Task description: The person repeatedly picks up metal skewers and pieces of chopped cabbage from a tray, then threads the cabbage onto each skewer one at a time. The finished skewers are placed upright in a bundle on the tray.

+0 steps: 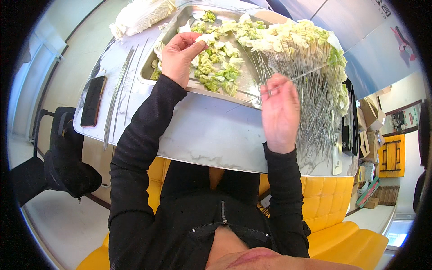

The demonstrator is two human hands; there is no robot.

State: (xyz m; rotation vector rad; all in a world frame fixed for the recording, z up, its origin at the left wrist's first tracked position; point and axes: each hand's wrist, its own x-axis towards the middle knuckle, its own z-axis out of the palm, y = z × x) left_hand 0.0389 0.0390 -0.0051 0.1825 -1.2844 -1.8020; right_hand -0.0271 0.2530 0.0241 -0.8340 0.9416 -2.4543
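Between the thumb and fingers of my left hand (179, 57) is a pale piece of cabbage leaf (206, 38), held above a steel tray (249, 88). Torn yellow-green cabbage leaves (219, 67) lie scattered in the tray. My right hand (280, 111), blurred, has a thin metal skewer (241, 104) in its fingers. The skewer slants across the tray's near right edge. Close by that hand, many metal skewers (310, 114) lie massed together, their far ends threaded with cabbage leaves (293, 35). This pile covers the tray's right side and the table there.
A napa cabbage (143, 17) lies at the far left of the marble-patterned table (209, 128). Loose skewers (118, 94) and a phone (93, 101) are on the left. A pale flat object (337, 155) and a black box (350, 135) stand right. Yellow seating (327, 195) is behind.
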